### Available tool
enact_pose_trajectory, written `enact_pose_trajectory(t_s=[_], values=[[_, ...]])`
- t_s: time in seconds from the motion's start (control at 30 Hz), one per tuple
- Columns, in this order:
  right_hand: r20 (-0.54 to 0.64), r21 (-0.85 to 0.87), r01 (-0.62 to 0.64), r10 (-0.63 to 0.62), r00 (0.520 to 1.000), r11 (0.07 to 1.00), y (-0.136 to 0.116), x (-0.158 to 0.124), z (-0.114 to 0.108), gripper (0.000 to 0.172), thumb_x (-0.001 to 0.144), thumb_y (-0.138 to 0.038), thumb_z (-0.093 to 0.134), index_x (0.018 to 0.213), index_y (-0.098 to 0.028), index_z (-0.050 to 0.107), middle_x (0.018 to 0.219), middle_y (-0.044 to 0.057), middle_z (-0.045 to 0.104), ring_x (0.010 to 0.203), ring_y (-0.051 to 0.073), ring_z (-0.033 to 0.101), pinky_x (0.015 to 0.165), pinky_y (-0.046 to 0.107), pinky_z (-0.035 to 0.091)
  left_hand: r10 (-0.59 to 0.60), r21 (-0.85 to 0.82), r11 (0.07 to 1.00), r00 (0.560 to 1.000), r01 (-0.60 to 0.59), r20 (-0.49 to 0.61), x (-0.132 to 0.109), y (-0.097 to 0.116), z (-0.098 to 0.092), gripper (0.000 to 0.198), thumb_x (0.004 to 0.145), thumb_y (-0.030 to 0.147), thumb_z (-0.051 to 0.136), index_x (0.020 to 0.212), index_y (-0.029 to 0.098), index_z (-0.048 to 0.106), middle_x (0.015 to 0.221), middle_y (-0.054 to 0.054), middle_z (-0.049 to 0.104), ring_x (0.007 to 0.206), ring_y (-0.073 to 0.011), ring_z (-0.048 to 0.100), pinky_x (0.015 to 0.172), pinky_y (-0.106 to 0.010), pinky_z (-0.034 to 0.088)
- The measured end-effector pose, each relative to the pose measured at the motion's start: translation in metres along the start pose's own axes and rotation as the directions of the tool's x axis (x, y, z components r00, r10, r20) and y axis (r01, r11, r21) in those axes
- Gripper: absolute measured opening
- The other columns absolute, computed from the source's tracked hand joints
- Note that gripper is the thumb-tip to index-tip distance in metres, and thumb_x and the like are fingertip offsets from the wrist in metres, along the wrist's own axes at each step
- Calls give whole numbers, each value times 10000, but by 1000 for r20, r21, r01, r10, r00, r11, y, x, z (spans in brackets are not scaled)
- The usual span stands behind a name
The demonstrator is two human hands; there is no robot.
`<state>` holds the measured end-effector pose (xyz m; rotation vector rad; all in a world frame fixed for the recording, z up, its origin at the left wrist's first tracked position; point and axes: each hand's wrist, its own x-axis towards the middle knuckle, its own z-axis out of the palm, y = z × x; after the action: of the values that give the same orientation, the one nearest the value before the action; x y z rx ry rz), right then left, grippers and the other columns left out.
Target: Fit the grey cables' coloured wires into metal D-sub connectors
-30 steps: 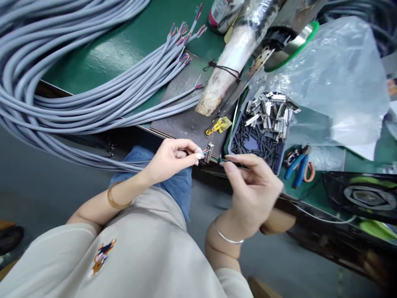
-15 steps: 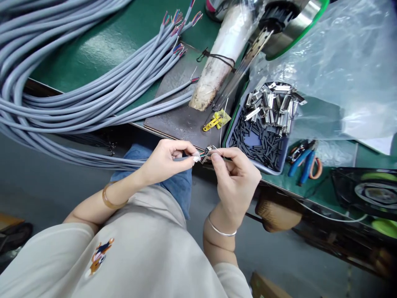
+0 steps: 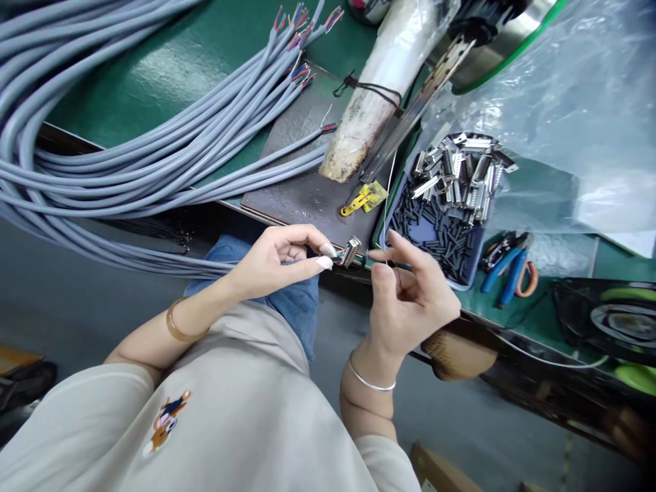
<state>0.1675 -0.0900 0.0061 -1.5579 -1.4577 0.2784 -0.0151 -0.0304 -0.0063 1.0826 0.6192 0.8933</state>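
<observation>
My left hand [image 3: 287, 258] pinches the end of a grey cable between thumb and forefinger. Thin coloured wires stick out past its fingertips to a small metal multi-pin connector [image 3: 350, 252], which sits just beyond the bench's front edge. To the right of that connector, my right hand [image 3: 410, 294] has its thumb and fingers loosely closed around a thin strand of solder wire [image 3: 387, 205]. The strand runs up from the fingertips towards the soldering iron [image 3: 410, 113]. A gap separates my right hand from the connector.
Many grey cables [image 3: 169, 157] with stripped ends lie across the left. A blue tray [image 3: 479, 263] holds metal connectors [image 3: 461, 171] and short black tubes [image 3: 435, 232]. Blue-handled cutters [image 3: 512, 273] lie right of it. A yellow clip [image 3: 361, 199] rests on the dark board [image 3: 292, 188].
My right hand has moved right, away from the connector, with the solder wire following. My left hand stays nearly in place, and the connector is now more exposed.
</observation>
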Motion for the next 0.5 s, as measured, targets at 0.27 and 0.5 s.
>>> enact_pose_trajectory(t_s=[0.27, 0.5], values=[[318, 337, -295, 186, 929, 894, 4, 5, 10, 251, 913, -411, 710, 1116, -277, 775, 911, 13, 792, 679, 135, 705, 587, 252, 580, 75, 68, 995, 997, -77, 27, -3, 4, -2, 115, 757, 183, 801, 715, 134, 705, 831, -62, 725, 766, -114, 669, 699, -201, 549], [-56, 65, -43, 47, 997, 997, -6, 7, 12, 192, 921, -377, 681, 1034, -264, 788, 632, -34, 654, 469, 100, 533, 443, 252, 418, -49, 57, 997, 991, 56, -124, -1, 1, 3, 163, 757, 220, 796, 752, 120, 668, 854, -64, 734, 747, -98, 669, 672, -180, 539]])
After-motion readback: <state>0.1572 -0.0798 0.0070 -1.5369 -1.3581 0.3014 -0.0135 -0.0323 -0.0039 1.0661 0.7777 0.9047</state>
